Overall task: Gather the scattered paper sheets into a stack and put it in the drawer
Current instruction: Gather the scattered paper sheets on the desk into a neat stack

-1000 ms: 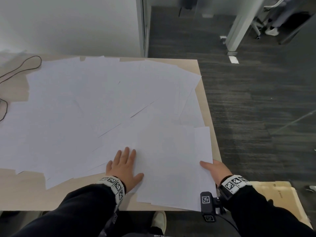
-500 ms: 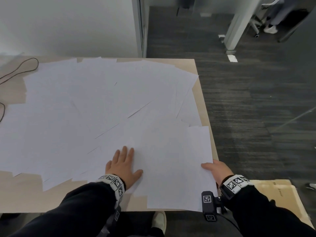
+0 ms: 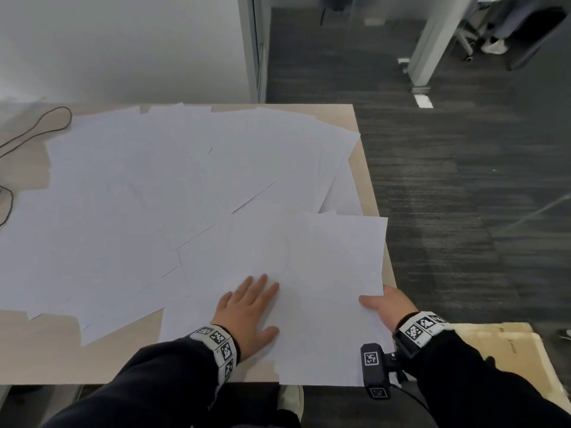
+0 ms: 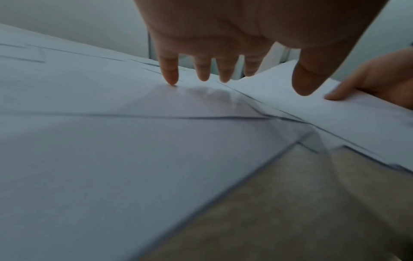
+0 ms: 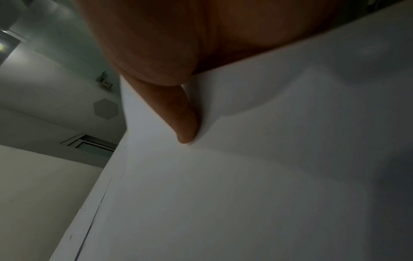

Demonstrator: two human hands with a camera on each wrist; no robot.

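Several white paper sheets [image 3: 160, 193] lie scattered and overlapping across the beige table [image 3: 40, 359]. A small bunch of sheets [image 3: 333, 288] sits at the near right corner, overhanging the table's front and right edges. My left hand [image 3: 250, 307] lies flat on the papers with straight, spread fingers [image 4: 170, 76]. My right hand [image 3: 383, 307] pinches the right edge of that bunch, thumb [image 5: 183, 121] on top, the other fingers hidden beneath. No drawer is in view.
A thin black cable [image 3: 34, 131] loops at the table's far left. Flattened cardboard [image 3: 500, 344] lies on the dark carpet to the right of the table. A white wall stands behind, and a grey post [image 3: 432, 41] rises at the far right.
The bunch held by my right hand has slid right and toward me, now overhanging the table's front edge. My left hand has shifted right along with it, still flat.
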